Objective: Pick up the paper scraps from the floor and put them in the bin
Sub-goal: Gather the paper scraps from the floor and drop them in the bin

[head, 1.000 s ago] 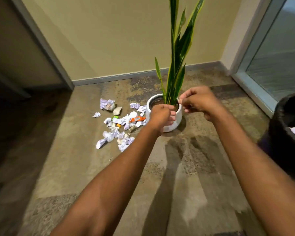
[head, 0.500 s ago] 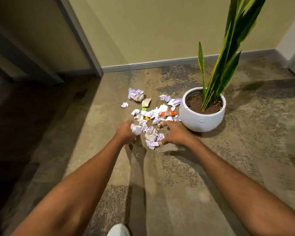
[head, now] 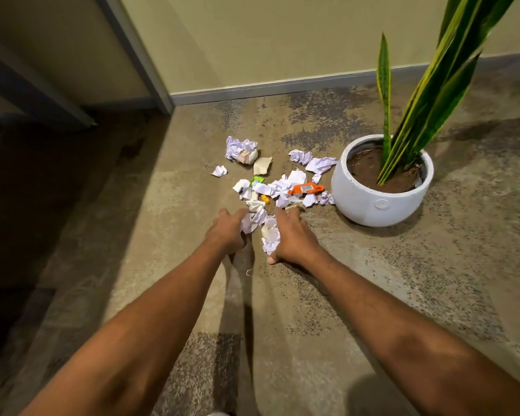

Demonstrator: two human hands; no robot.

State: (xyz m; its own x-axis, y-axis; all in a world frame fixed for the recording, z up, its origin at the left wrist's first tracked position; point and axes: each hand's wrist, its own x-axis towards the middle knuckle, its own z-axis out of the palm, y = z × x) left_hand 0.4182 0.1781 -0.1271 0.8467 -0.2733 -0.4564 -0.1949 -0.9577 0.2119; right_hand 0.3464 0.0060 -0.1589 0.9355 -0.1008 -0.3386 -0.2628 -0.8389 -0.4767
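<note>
1. The paper scraps (head: 282, 185) are lying in a loose pile on the floor (head: 373, 280), just left of a white pot (head: 379, 205) that is holding a tall green plant (head: 424, 100).
2. An orange wrapper (head: 305, 188) and a green wrapper (head: 256, 179) are sitting among the white pieces.
3. The left hand (head: 227, 232) is reaching to the near edge of the pile and curling its fingers round a white scrap (head: 249, 222).
4. The right hand (head: 294, 240) is lying flat over more scraps at the near edge, its fingers stretching forward and its thumb splaying onto the floor.
5. The two hands are sitting close together, not touching, with a few scraps between them.
6. A bigger crumpled ball (head: 240, 150) is lying at the far side of the pile, toward the wall (head: 252, 40).
</note>
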